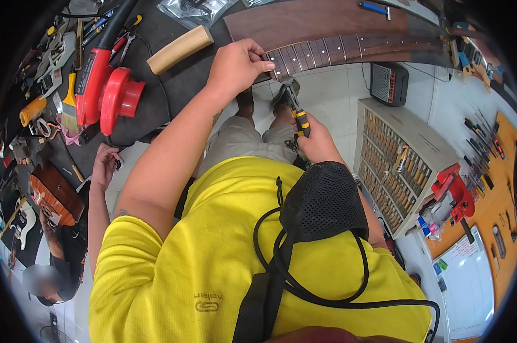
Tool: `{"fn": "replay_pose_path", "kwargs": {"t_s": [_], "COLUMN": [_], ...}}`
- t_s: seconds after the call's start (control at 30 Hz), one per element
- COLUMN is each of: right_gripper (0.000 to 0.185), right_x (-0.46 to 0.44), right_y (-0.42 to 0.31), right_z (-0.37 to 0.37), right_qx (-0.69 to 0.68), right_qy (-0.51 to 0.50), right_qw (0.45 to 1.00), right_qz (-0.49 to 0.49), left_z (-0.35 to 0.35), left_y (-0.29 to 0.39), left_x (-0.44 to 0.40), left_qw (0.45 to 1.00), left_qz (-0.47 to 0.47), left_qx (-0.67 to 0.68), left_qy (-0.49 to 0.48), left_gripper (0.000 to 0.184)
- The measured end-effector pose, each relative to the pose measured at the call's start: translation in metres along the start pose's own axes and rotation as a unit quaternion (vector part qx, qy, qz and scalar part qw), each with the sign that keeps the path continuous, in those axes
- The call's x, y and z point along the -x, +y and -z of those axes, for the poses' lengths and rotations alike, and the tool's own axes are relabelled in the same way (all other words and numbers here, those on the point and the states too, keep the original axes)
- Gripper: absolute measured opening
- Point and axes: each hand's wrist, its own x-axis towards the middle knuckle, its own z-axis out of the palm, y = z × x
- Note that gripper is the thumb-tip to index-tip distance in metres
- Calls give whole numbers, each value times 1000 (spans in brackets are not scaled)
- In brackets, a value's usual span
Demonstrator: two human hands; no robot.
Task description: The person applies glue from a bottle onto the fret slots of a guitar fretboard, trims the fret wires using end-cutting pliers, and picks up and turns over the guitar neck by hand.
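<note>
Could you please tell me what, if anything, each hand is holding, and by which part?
The right hand holds pliers by their yellow-black handles; the left hand is at the end of the fretboard, its grip partly hidden.

Guitar neck [335, 50], 1 o'clock: dark wood, low sheen, thin shiny metal frets. Board [321, 23] beyond it, same direction: brown wood, smooth, mostly matt. Pliers [296, 107], 1 o'clock, closer in: bare metal head, handles look like matt plastic or rubber. Block [180, 50], 11 o'clock: pale wood, smooth. Bag [196, 10], 11 o'clock: clear plastic, glossy, crinkled. Blower [95, 86], 10 o'clock: red plastic, glossy. Guitar body [61, 191], 9 o'clock: varnished-looking wood, glossy. Shirt [167, 268], 7 o'clock: matt cloth, finely textured. Pouch [326, 200], 4 o'clock: black mesh cloth. Whiteboard [467, 291], 4 o'clock: smooth, glossy.
</note>
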Motion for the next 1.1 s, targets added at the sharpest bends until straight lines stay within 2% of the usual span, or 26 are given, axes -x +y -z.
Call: {"fn": "replay_pose_path", "kwargs": {"t_s": [0.13, 0.2, 0.33, 0.4, 0.43, 0.5, 0.53, 0.6, 0.73, 0.8, 0.83, 0.9, 1.0, 1.1], "right_gripper": [54, 59, 67, 72, 72, 76, 76, 72, 75, 57, 57, 35, 33, 31], "right_x": [3, 0, -9, -11, -16, -18, -15, -15, -41, -52, -57, -68, -74, -73], "right_y": [4, 9, 25, 32, 40, 58, 51, 34, 35, 35, 39, 45, 49, 55], "right_z": [7, 12, 8, 1, -1, -2, 1, 14, 22, 22, 21, 19, 20, 19], "right_qx": [-26, -202, -225, -83, -84, -124, -125, -347, -368, -403, -402, -452, -458, -493], "right_qy": [-25, -105, -158, -67, -72, -146, -150, -288, -369, -432, -436, -475, -500, -507], "right_qw": [999, 974, 962, 990, 989, 981, 981, 893, 853, 807, 805, 755, 735, 707], "right_qz": [8, -1, 6, 94, 95, 8, 9, -10, 6, -1, -2, 5, 5, -7], "left_z": [0, 1, 3, 3, 3, 2, 2, 1, 2, 2, 5, 8, 5, 3], "left_y": [0, 1, 6, 7, 7, 5, 3, 2, 5, 6, 10, 18, 13, 9], "left_x": [0, 0, 4, 4, 4, 6, 5, 1, 5, 7, 9, 10, 10, 10], "left_qw": [1000, 1000, 1000, 1000, 1000, 1000, 1000, 1000, 999, 999, 999, 998, 997, 999], "left_qz": [8, 2, -1, 7, 11, 10, 0, 1, 35, 34, 31, 66, 74, 41], "left_qx": [-1, -3, -13, -9, -1, -2, 0, 0, 24, 4, -16, -8, -3, 3], "left_qy": [-4, -6, 4, 4, -1, 1, 6, 9, -5, 2, 8, -1, -2, 21], "left_gripper": [41, 41, 40, 40, 41, 40, 40, 39, 39, 39, 39, 40, 40, 40]}}
